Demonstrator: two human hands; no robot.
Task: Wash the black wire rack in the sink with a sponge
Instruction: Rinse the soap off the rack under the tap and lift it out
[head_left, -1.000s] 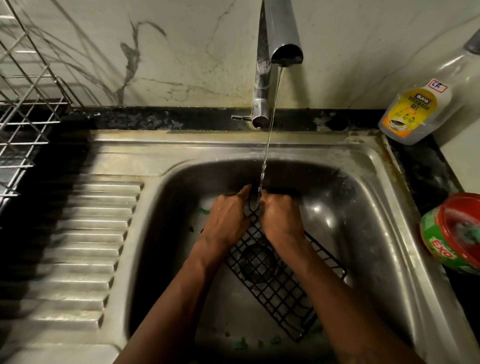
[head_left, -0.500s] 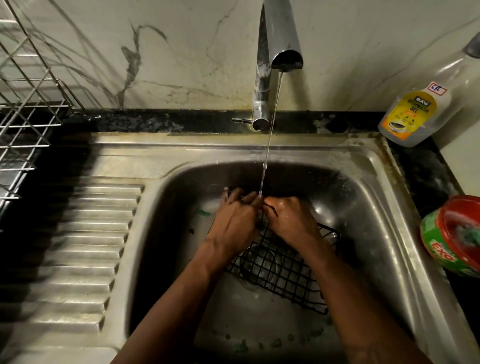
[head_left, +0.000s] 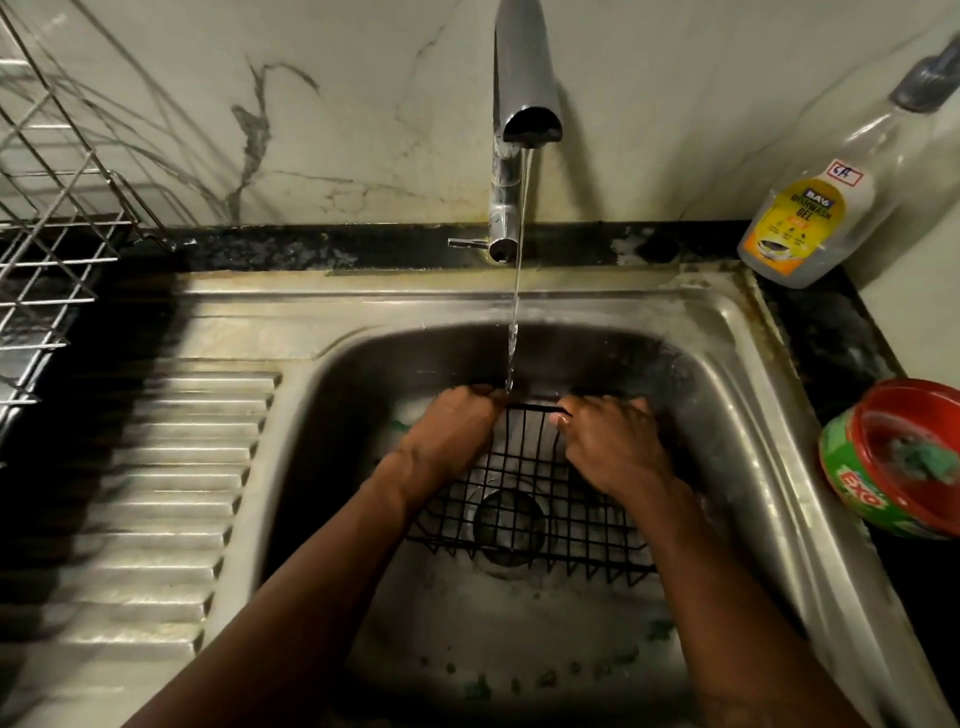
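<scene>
Lying in the sink (head_left: 737, 364) over the drain (head_left: 511, 525), the black wire rack (head_left: 524, 467) is gripped at its far edge by left hand (head_left: 452, 431) and right hand (head_left: 613, 447), fingers (head_left: 587, 404) curled round it; near basin floor is left bare.

Dim, yellowish light; the marble wall (head_left: 363, 104) at 12 o'clock is brightest. A heavy shadow crosses the draining board (head_left: 182, 493) at 9 o'clock, whose ridges smear with motion blur. Soft glare streaks the sink (head_left: 753, 395) rim at 3 o'clock. The black wire rack (head_left: 522, 467) at centre reads fairly sharp. Straight lines bow towards the edges.
</scene>
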